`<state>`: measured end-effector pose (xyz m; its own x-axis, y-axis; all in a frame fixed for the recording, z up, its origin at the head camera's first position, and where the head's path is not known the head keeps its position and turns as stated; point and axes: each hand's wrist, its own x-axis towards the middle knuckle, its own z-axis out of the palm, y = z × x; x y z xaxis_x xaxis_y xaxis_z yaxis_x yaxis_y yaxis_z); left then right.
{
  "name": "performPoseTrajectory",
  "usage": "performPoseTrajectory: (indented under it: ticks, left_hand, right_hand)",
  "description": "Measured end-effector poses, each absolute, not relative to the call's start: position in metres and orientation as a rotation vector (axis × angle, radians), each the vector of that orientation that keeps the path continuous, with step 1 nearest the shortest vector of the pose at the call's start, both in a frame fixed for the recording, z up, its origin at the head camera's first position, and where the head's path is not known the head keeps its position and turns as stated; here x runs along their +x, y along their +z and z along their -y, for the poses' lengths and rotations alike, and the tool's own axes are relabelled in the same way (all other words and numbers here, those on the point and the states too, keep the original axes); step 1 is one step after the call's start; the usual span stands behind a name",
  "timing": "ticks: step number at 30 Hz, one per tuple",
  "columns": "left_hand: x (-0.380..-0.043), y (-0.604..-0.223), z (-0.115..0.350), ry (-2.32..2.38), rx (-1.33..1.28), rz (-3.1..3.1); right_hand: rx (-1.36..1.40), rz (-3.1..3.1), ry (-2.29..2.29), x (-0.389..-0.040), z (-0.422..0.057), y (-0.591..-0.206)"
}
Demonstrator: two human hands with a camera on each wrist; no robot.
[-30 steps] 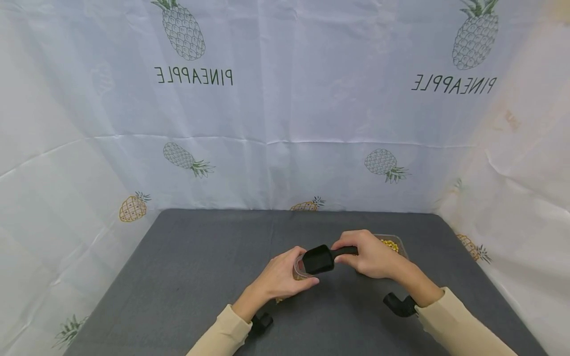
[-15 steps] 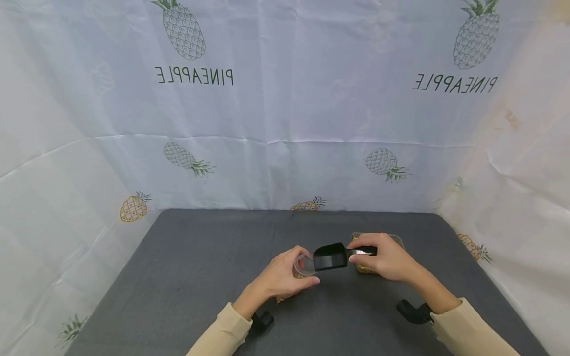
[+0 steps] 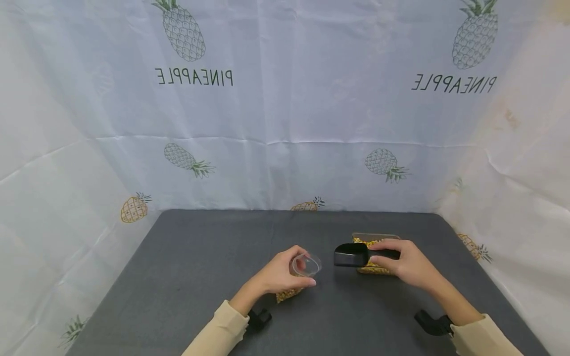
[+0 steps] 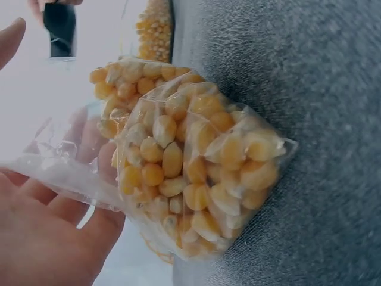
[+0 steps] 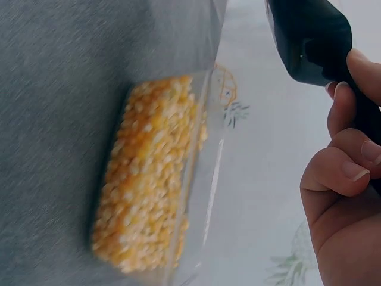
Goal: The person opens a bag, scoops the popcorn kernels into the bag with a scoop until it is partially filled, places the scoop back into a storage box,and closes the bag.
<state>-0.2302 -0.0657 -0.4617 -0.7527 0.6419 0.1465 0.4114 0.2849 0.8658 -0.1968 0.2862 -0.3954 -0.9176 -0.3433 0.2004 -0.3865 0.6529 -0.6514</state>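
Note:
A clear plastic bag (image 4: 184,161) with yellow corn kernels in its lower part stands on the dark tabletop. My left hand (image 3: 285,271) holds it around the transparent upper part, and the rounded mouth faces up in the head view. In my right hand (image 3: 405,259) is a black scoop (image 3: 351,255), gripped by the handle between thumb and fingers. The scoop is level, to the right of the bag's mouth and apart from it. Below and behind that hand sits a clear rectangular container (image 5: 202,208) of corn kernels (image 5: 149,179), partly covered by the hand in the head view.
The dark grey table (image 3: 213,257) runs back to a white curtain (image 3: 267,99) printed with pineapples, which also hangs on both sides. Black wrist mounts (image 3: 434,324) sit under each forearm.
My right hand has drawn the scoop away from the bag's mouth to the right, toward the corn container, and the scoop has turned from tipped to level. My left hand stays nearly still.

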Motion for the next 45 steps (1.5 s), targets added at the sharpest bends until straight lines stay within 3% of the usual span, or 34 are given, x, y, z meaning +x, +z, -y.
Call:
performPoseTrajectory:
  ticks: [18,24,45]
  left_hand:
    - [-0.237,-0.464,0.071,1.719,1.054,-1.914]
    - [-0.238,-0.465,0.068,1.778,0.966,-1.861]
    - [-0.244,-0.464,0.066,1.881,0.843,-1.935]
  right_hand:
    - [0.246,2.797,1.060,-0.188,-0.332,-0.422]
    - [0.157,2.766,1.044,-0.182,-0.343,-0.432]
    - [0.107,2.796,0.861,-0.182,-0.358,-0.452]
